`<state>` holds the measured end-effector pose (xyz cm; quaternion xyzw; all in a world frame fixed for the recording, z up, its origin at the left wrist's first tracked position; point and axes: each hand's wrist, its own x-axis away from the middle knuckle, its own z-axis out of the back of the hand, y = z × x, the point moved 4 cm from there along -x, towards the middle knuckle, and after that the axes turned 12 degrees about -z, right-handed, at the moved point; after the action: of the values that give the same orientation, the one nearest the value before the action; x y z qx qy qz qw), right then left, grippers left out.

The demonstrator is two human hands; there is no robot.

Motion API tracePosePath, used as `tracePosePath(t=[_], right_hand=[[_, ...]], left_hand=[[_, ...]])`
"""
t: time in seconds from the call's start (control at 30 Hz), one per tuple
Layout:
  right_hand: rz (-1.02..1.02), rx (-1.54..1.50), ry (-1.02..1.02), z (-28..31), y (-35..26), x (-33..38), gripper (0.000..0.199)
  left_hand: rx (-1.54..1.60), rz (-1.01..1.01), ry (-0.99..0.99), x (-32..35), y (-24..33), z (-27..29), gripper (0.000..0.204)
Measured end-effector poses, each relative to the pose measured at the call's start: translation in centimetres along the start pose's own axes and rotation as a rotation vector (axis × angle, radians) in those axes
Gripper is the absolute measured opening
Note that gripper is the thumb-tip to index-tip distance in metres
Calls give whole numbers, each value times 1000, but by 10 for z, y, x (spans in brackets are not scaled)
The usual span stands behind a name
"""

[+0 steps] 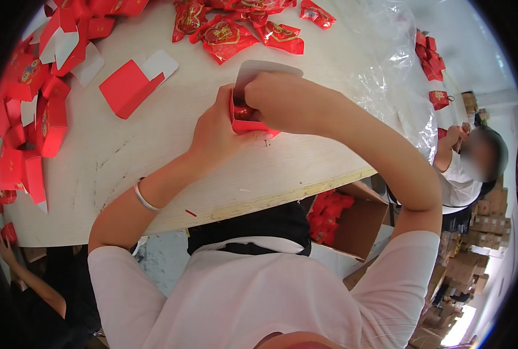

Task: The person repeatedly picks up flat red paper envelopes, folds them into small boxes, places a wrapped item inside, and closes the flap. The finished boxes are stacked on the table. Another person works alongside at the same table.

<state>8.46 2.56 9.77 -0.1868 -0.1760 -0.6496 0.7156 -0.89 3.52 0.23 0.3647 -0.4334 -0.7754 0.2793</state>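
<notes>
Small red box [248, 123] sits mid-table, just in from the near edge, held up off the surface btwn both hands. Its grey-white lid flap [259, 71] stands open, pointing to the far side. Left hand [215, 131] wraps the box's left wall & underside, fingers curled round it w/ fingertips [258, 136] showing under the base: a firm hold on the box. Right hand [276, 96] comes in from the right, bent down at the wrist over the box mouth, fingers pushed into the opening; sth red & shiny shows inside, but can't tell exactly what, nor whether the fingers pinch it. A silver bangle [144, 199] rings the left wrist.

Table [154, 157] is pale, scuffed wood w/ a raw near edge. Just left & far of the hands lies a flat unfolded red box blank [132, 85] w/ white flap. Far left: a heap of folded red boxes [29, 116], running along the table's left side. Far side, centre: several red foil packets [227, 36] w/ gold print, loosely scattered. To the right a sheet of clear plastic film [398, 75] drapes over the table corner, more red packets [430, 55] beyond it.

Under the table's near edge, right: an open cardboard carton [358, 224] w/ red packets inside. Far right: another person in a white top [460, 183], hands busy w/ a red item. Stacked brown cartons [486, 232] behind them. Lower left: a third person's arm [29, 276] reaches up holding sth red.
</notes>
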Motion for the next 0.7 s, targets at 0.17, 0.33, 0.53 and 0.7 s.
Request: tracePosePath(t=[0.17,0.33,0.53,0.7], right_hand=[[292,-98,467,-21,5,40,21],[337,-129,526,-38,5,43,24],[217,-1072,956,-41,86,61,37],[259,-1994,314,-101,60,-9,40]], left_hand=[[-15,1,16,2,-6,-1,71],[55,-27,40,3,-5,-6,72],[63,-38,57,1,5,-6,73],[142,-145,106,5,7,-23,71]])
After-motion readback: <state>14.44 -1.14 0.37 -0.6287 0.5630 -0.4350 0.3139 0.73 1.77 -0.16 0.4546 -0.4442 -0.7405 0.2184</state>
